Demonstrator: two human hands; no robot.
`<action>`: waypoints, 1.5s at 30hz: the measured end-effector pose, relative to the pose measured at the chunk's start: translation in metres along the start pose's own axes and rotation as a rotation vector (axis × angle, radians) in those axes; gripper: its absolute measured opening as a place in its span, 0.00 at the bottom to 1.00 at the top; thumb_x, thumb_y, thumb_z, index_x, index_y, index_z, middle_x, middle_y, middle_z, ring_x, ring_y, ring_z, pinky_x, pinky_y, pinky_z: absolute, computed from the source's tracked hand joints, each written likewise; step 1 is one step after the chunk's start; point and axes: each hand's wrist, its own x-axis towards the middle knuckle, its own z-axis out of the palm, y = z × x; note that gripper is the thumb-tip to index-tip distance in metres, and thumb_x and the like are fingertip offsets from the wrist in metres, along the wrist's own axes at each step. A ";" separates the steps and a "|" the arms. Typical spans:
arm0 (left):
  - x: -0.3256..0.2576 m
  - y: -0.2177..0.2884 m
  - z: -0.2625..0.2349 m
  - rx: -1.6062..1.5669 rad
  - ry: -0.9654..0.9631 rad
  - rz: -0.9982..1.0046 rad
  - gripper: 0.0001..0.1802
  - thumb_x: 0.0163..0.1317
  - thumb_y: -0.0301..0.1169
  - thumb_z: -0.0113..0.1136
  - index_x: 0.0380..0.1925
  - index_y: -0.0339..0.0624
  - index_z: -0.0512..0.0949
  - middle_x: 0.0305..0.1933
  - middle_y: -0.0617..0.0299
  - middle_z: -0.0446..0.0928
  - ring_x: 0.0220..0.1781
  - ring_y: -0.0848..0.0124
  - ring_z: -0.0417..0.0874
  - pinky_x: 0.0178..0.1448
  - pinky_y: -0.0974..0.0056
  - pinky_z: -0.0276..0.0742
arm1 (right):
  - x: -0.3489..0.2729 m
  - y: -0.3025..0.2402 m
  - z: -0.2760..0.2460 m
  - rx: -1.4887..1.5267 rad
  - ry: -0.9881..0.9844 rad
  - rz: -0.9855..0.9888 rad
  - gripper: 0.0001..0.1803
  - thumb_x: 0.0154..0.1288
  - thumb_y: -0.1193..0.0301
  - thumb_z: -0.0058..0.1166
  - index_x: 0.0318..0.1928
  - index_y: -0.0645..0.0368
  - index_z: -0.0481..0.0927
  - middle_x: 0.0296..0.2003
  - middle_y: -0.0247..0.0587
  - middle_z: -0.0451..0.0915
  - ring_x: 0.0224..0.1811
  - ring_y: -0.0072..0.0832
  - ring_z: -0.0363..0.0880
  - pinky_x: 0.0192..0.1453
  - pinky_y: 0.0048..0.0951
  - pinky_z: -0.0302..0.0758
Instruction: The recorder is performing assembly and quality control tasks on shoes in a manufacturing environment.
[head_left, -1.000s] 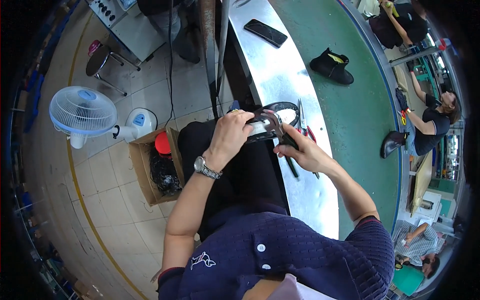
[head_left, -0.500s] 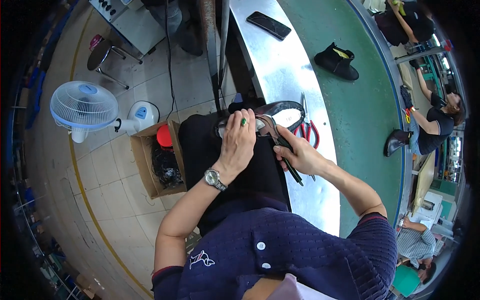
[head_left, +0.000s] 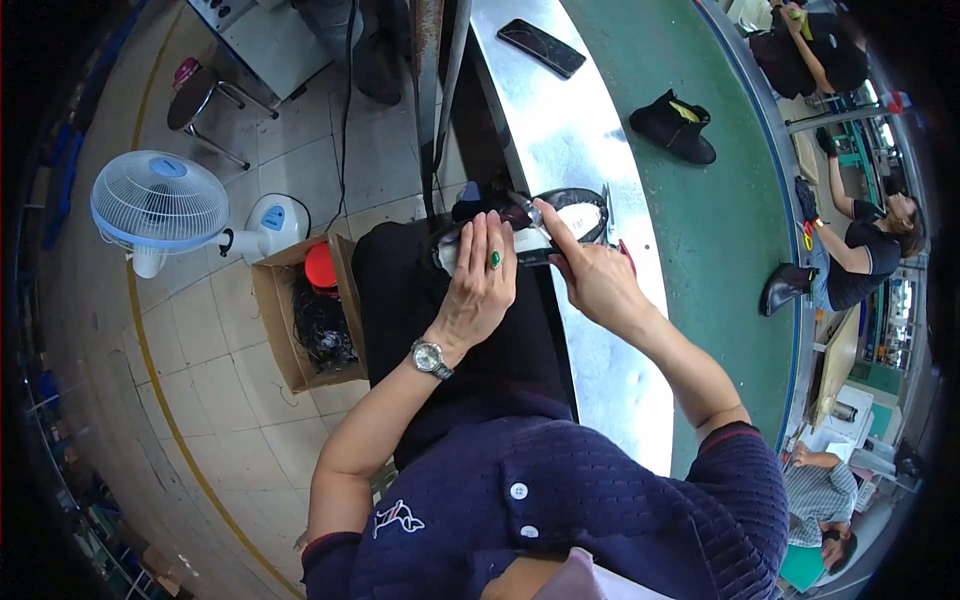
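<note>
A black shoe (head_left: 570, 196) with a white inner panel lies across my lap and the metal bench edge. My left hand (head_left: 478, 280), wearing a green-stoned ring, grips its near left part, fingers stretched together over it. My right hand (head_left: 600, 285) is closed on a pair of pliers (head_left: 530, 211); their shiny jaws show above the index finger at the shoe's opening, and the handles are mostly hidden by the palm. Behind the right hand, a red-handled tool (head_left: 628, 256) on the bench shows only in part.
A phone (head_left: 541, 48) lies on the metal bench (head_left: 630, 390). Beyond it, a green conveyor (head_left: 735, 250) carries a black ankle boot (head_left: 673, 128). Left of my lap stand a cardboard box (head_left: 280, 330) with a red lid inside and a fan (head_left: 160, 205). Co-workers sit across the conveyor.
My right hand has turned and shifted slightly up, so the pliers' handles no longer stick out below it and their jaws now show. The shoe has tilted a little under my left hand.
</note>
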 end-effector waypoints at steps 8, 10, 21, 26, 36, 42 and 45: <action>-0.002 0.000 0.007 -0.139 0.127 -0.005 0.23 0.58 0.19 0.50 0.54 0.17 0.68 0.59 0.35 0.67 0.66 0.40 0.67 0.73 0.47 0.59 | 0.001 -0.015 0.015 0.038 0.082 -0.005 0.39 0.66 0.73 0.47 0.74 0.45 0.47 0.22 0.55 0.79 0.21 0.49 0.79 0.26 0.48 0.74; -0.004 -0.002 0.010 -0.082 0.131 0.001 0.22 0.58 0.20 0.50 0.52 0.18 0.70 0.58 0.36 0.67 0.64 0.39 0.69 0.73 0.48 0.61 | 0.008 -0.011 0.002 0.014 0.050 -0.040 0.39 0.66 0.73 0.48 0.74 0.45 0.46 0.22 0.55 0.79 0.21 0.49 0.79 0.26 0.48 0.74; -0.003 -0.012 -0.013 -0.345 0.090 -0.125 0.36 0.50 0.29 0.68 0.57 0.23 0.67 0.60 0.42 0.67 0.65 0.48 0.67 0.71 0.51 0.62 | 0.006 -0.022 0.000 0.049 0.018 -0.039 0.39 0.68 0.71 0.47 0.74 0.46 0.44 0.20 0.56 0.78 0.22 0.52 0.78 0.26 0.51 0.72; 0.002 -0.027 -0.036 -0.133 -0.070 -0.192 0.29 0.51 0.26 0.60 0.54 0.24 0.71 0.53 0.41 0.72 0.58 0.53 0.72 0.74 0.54 0.56 | 0.004 -0.034 0.009 0.120 0.040 0.034 0.40 0.67 0.72 0.47 0.74 0.46 0.42 0.19 0.58 0.77 0.23 0.54 0.78 0.27 0.53 0.71; -0.008 -0.038 -0.034 -0.466 -0.016 -0.272 0.45 0.42 0.27 0.74 0.62 0.31 0.64 0.55 0.46 0.76 0.58 0.54 0.75 0.69 0.53 0.65 | 0.005 -0.036 0.030 0.177 0.068 -0.002 0.38 0.67 0.72 0.48 0.73 0.48 0.47 0.21 0.56 0.78 0.22 0.53 0.78 0.27 0.50 0.73; -0.021 -0.051 -0.034 -0.863 0.004 -0.495 0.54 0.43 0.32 0.76 0.69 0.39 0.53 0.58 0.53 0.76 0.60 0.55 0.76 0.62 0.58 0.73 | 0.011 -0.049 0.010 0.197 0.085 -0.102 0.40 0.66 0.72 0.49 0.74 0.51 0.43 0.21 0.56 0.78 0.23 0.53 0.79 0.26 0.49 0.72; -0.017 -0.053 -0.029 -0.894 0.022 -0.464 0.56 0.43 0.33 0.76 0.70 0.39 0.51 0.58 0.55 0.77 0.59 0.56 0.77 0.62 0.58 0.73 | 0.006 -0.048 0.020 0.255 0.127 -0.051 0.41 0.65 0.72 0.50 0.74 0.51 0.43 0.21 0.55 0.78 0.23 0.52 0.79 0.27 0.50 0.72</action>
